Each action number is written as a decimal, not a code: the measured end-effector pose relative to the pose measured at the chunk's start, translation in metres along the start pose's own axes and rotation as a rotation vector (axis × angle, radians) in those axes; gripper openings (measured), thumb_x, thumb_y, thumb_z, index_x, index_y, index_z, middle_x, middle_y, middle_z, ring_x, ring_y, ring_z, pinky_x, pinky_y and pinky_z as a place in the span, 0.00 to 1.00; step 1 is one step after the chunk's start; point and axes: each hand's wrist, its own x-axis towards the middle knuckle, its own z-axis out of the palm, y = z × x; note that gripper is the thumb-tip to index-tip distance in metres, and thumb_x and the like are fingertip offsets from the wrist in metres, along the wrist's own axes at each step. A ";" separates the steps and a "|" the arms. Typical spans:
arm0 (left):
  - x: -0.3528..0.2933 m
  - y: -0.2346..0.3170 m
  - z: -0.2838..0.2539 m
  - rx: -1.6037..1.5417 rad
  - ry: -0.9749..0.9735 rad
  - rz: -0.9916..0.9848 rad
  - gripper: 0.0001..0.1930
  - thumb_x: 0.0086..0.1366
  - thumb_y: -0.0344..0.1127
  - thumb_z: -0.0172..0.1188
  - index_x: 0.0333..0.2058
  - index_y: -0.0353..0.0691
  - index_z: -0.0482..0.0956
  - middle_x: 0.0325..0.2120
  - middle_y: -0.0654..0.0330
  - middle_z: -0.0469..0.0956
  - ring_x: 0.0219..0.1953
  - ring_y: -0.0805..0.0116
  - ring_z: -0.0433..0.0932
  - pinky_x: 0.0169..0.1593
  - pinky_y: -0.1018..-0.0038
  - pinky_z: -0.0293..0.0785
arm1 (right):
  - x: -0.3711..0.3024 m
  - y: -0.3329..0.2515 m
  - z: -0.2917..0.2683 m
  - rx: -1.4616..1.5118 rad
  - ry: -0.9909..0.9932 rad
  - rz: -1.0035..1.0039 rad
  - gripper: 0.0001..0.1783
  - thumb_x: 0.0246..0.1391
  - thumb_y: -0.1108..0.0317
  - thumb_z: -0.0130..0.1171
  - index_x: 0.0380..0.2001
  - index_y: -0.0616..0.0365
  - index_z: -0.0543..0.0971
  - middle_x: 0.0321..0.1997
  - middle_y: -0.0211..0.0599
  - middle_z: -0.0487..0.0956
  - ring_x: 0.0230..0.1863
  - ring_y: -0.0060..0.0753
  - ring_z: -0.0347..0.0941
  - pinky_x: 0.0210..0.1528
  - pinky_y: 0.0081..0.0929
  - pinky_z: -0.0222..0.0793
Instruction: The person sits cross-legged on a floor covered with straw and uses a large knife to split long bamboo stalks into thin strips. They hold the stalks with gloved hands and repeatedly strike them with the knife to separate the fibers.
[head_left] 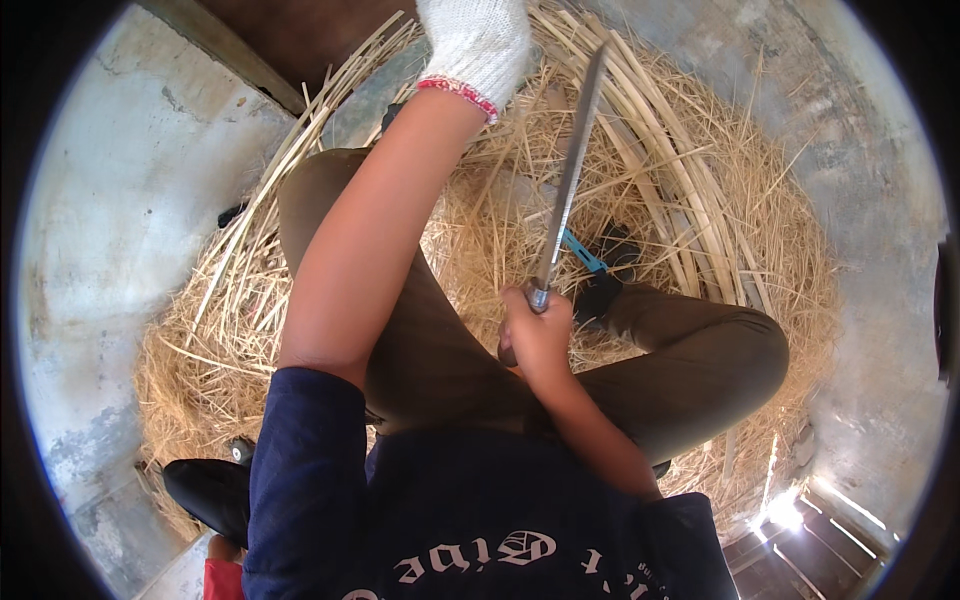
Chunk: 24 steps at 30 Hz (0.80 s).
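My right hand (pixel 540 330) is closed around the handle of a long machete (pixel 575 165), above my crossed legs. Its narrow, straight blade points away from me and slightly right, with a shiny metal collar where it meets the handle. My left arm reaches far forward. On that end, my left hand (pixel 476 50) wears a white knitted glove with a red-edged cuff; the picture's top edge cuts off its fingers, so any grip is hidden. Nearest to it are long, pale split strips (pixel 640 130), which look like bamboo, lying curved at the far right.
Thin straw-coloured shavings (pixel 785 240) cover the floor around my legs (pixel 690 360). More pale strips (pixel 235 240) lie on the left. Beside my foot is a blue strap (pixel 583 250). Worn grey walls (pixel 150 150) stand at both sides. A black object (pixel 208 495) and red cloth (pixel 222 580) show at lower left.
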 end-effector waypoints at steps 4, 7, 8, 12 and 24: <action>0.008 -0.006 -0.005 -0.072 -0.045 0.008 0.26 0.74 0.57 0.58 0.23 0.43 0.76 0.18 0.66 0.72 0.21 0.75 0.70 0.25 0.74 0.65 | 0.002 -0.004 0.003 -0.024 -0.067 0.144 0.14 0.58 0.71 0.62 0.20 0.58 0.70 0.12 0.29 0.69 0.11 0.22 0.65 0.14 0.25 0.61; -0.003 0.011 0.000 0.110 -0.057 -0.032 0.30 0.74 0.62 0.54 0.20 0.45 0.75 0.14 0.67 0.69 0.16 0.75 0.66 0.20 0.75 0.59 | 0.006 -0.008 0.001 0.028 -0.012 0.138 0.12 0.57 0.72 0.63 0.22 0.58 0.72 0.13 0.29 0.68 0.10 0.23 0.63 0.13 0.25 0.59; 0.000 0.015 -0.006 0.125 -0.237 -0.123 0.31 0.74 0.64 0.52 0.19 0.45 0.75 0.13 0.68 0.68 0.15 0.76 0.63 0.19 0.75 0.55 | 0.006 -0.010 0.000 0.048 0.002 0.133 0.11 0.56 0.72 0.63 0.22 0.59 0.73 0.13 0.28 0.68 0.10 0.22 0.62 0.13 0.25 0.57; 0.010 0.018 -0.017 0.100 -0.702 -0.345 0.38 0.73 0.72 0.43 0.17 0.46 0.73 0.10 0.70 0.62 0.10 0.78 0.49 0.17 0.76 0.42 | 0.004 -0.004 -0.002 0.194 -0.057 0.180 0.12 0.55 0.72 0.63 0.22 0.58 0.72 0.13 0.28 0.67 0.10 0.24 0.62 0.14 0.26 0.57; 0.019 0.013 -0.003 0.187 -0.726 -0.322 0.40 0.70 0.77 0.41 0.17 0.46 0.72 0.10 0.70 0.59 0.12 0.75 0.51 0.18 0.75 0.45 | 0.005 -0.004 -0.009 0.118 -0.106 0.298 0.14 0.55 0.73 0.61 0.19 0.54 0.69 0.12 0.28 0.65 0.10 0.24 0.61 0.13 0.26 0.56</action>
